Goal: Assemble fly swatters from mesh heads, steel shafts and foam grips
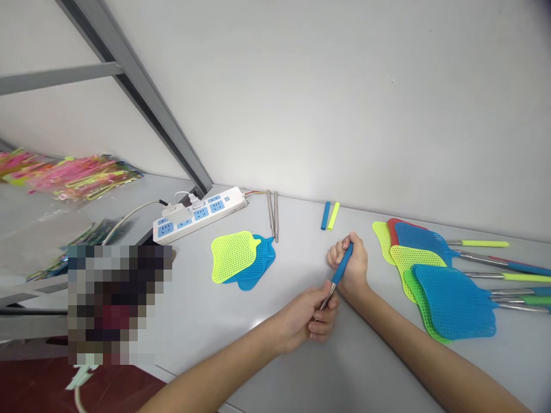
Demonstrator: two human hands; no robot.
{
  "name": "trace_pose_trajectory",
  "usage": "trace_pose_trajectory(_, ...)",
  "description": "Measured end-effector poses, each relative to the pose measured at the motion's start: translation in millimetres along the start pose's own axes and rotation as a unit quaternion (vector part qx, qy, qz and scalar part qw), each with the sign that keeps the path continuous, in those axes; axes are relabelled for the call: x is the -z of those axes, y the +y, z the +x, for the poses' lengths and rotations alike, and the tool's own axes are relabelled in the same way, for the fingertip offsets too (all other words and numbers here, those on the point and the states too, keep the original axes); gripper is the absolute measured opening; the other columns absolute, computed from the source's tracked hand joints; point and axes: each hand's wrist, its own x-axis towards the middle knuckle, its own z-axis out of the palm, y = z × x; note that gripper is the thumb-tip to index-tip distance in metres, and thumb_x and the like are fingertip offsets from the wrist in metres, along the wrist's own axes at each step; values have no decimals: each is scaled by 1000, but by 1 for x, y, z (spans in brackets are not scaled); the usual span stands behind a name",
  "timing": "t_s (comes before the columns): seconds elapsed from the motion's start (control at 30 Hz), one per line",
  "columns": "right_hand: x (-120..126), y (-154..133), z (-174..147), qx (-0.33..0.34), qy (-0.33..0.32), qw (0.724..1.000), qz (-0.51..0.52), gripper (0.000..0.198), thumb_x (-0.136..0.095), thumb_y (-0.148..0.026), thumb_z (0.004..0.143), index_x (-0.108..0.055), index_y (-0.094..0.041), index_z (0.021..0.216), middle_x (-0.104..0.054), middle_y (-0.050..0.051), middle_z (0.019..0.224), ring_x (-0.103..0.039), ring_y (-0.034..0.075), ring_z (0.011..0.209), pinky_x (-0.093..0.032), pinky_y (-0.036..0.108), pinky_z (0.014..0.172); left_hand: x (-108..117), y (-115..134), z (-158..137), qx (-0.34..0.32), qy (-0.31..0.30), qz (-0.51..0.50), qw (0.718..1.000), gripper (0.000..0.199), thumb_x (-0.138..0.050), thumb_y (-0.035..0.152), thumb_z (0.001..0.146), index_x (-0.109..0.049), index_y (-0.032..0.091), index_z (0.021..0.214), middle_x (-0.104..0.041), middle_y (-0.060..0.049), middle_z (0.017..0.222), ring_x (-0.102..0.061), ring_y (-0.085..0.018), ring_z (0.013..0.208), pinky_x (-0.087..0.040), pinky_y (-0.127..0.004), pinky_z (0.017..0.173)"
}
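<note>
My left hand (321, 312) is closed around the metal rod of a fly swatter handle. Its blue grip (343, 264) sits on the rod's far end, where my right hand (353, 267) is wrapped round it. Beyond my hands lie a loose blue grip tube (326, 215) and a yellow one (333, 216), side by side. To the left, a yellow swatter head (235, 256) rests partly over blue swatter heads (252, 281). Two metal rods (276, 217) lie just behind them.
Several fly swatters (456, 301) with handles attached are piled at the right. A white power strip (202, 215) with plugs and a cable stands at the back left. Bagged colourful items (81, 175) lie beyond a metal frame post (150, 103). A pixelated patch covers the lower left.
</note>
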Motion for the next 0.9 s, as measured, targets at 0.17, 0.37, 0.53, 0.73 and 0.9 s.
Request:
trace_pose_trajectory(0.17, 0, 0, 1, 6, -3, 1000, -9, 32, -42, -32, 79, -37, -19, 51, -32, -8, 30, -28, 7, 26, -21, 19, 30, 0, 0, -1, -4, 8, 9, 1000, 41, -34, 56, 80, -40, 17, 66, -21, 8, 47, -16, -5, 38, -12, -20, 40)
trace_pose_trajectory(0.37, -2, 0, 0, 8, -3, 1000, -12, 31, -43, -32, 79, -38, -19, 51, -31, -8, 30, -28, 6, 27, -21, 19, 31, -1, 2, -2, 7, 21, 12, 1000, 42, -34, 56, 80, -41, 17, 66, -22, 8, 47, -18, -5, 39, -15, -21, 42)
trace_pose_trajectory(0.53, -2, 0, 1, 14, 0, 1000, -9, 29, -43, -34, 78, -39, -19, 53, -33, -8, 30, -29, 7, 27, -21, 19, 31, -1, 3, -1, 18, 31, 9, 999, 37, -38, 52, 79, -41, 17, 66, -22, 8, 47, -18, -5, 40, -15, -21, 42)
trace_pose_trajectory(0.73, 0, 0, 3, 13, -1, 1000, 3, 29, -41, -37, 78, -40, -19, 56, -32, -8, 31, -28, 7, 28, -21, 20, 32, 2, 0, 1, -21, 48, 19, 998, 41, -37, 57, 78, -42, 17, 67, -22, 8, 47, -17, -5, 39, -15, -20, 42)
trace_pose_trajectory(0.9, 2, -1, 6, 15, 0, 1000, 13, 28, -42, -38, 76, -39, -19, 56, -32, -9, 30, -27, 6, 27, -20, 19, 32, 1, -1, 0, -33, 73, 42, 996, 43, -36, 59, 77, -43, 17, 69, -23, 9, 48, -17, -4, 39, -16, -19, 42)
